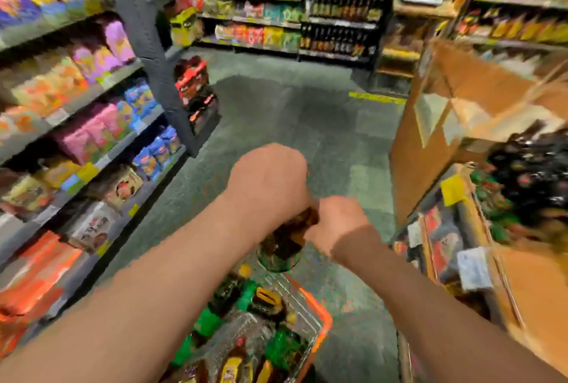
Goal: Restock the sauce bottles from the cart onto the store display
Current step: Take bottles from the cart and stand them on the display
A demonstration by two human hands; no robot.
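A dark sauce bottle (284, 241) with a brown label hangs above the cart, held between both hands. My left hand (270, 179) grips its upper part from the left. My right hand (336, 225) grips it from the right. The bottle's top is hidden behind my hands, and the picture is blurred by motion. Below them stands the wire cart (319, 318) with an orange rim, holding several bottles with green and yellow caps (246, 315). The wooden store display (479, 216) at the right carries dark bottles (534, 173).
Shelves of snack packets (92, 124) line the left side of the aisle. A stack of red and black packs (196, 90) stands at the shelf's end. Grey floor (295, 112) runs ahead to more shelves at the back. A tall wooden panel (436, 118) rises at the right.
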